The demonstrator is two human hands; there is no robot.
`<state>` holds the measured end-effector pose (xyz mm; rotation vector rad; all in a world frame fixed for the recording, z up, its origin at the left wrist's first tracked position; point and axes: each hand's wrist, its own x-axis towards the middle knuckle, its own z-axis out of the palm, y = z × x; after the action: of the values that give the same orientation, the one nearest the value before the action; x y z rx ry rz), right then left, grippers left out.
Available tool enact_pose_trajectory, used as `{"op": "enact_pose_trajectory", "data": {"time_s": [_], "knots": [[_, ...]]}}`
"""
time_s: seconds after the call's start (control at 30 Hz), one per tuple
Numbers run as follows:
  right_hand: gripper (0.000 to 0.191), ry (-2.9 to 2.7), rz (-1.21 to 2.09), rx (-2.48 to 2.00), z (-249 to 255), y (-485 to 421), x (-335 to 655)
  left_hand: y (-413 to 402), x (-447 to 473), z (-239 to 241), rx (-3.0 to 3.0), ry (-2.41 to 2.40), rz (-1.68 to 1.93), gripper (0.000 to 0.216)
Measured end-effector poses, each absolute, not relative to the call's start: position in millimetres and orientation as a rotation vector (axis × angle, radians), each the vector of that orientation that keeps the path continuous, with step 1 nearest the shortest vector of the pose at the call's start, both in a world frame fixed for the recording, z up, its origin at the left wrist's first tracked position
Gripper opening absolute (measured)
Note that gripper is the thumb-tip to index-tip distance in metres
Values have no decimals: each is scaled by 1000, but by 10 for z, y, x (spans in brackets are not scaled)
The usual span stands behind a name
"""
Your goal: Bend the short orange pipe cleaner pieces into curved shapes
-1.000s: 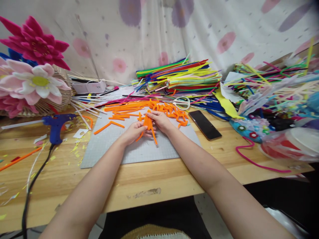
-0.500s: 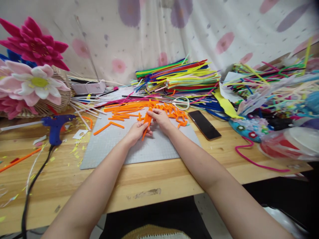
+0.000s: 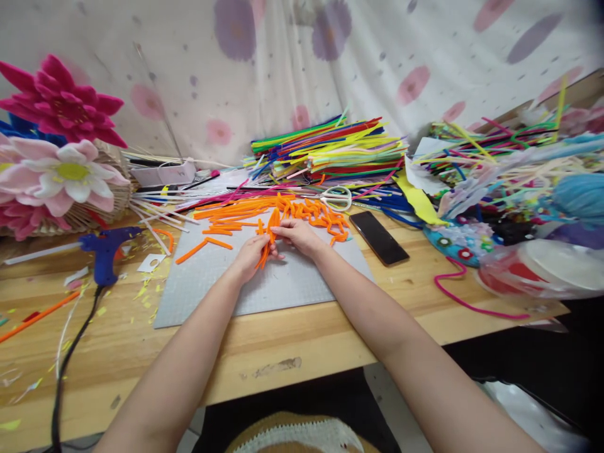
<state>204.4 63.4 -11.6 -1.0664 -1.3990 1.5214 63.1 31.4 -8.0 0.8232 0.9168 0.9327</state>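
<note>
Both of my hands meet over a grey cutting mat (image 3: 283, 286) on the wooden table. My left hand (image 3: 251, 255) is closed around a small bundle of orange pipe-cleaner pieces (image 3: 268, 236), held upright and slightly tilted. My right hand (image 3: 298, 235) pinches the top of that same bundle with its fingertips. Just behind the hands lies a loose heap of cut orange pipe cleaners (image 3: 302, 211), with straight orange lengths (image 3: 231, 211) to its left on the mat.
A black phone (image 3: 379, 228) lies right of the mat, white scissors (image 3: 338, 197) behind it. A blue glue gun (image 3: 106, 245) with its cable sits left. Stacked coloured pipe cleaners (image 3: 330, 148) are at the back, fabric flowers (image 3: 61, 170) far left, craft clutter at right.
The bundle has been gathered tighter and stands more upright between my hands. The view has shifted slightly, so everything sits a little lower and to the left.
</note>
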Motion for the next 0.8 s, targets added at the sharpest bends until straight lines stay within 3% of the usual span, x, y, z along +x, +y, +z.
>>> {"op": "enact_pose_trajectory", "data": {"time_s": [0.17, 0.4, 0.63, 0.8], "knots": [[34, -1423, 1299, -1084, -121, 635, 1988, 345, 614, -43, 727, 972, 925, 9], [29, -1510, 932, -1190, -146, 656, 1924, 334, 677, -130, 829, 971, 963, 18], [35, -1344, 1527, -1089, -118, 603, 1985, 281, 696, -118, 892, 1041, 945, 13], [38, -1328, 1545, -1030, -124, 617, 2018, 313, 627, -59, 778, 1020, 925, 7]]}}
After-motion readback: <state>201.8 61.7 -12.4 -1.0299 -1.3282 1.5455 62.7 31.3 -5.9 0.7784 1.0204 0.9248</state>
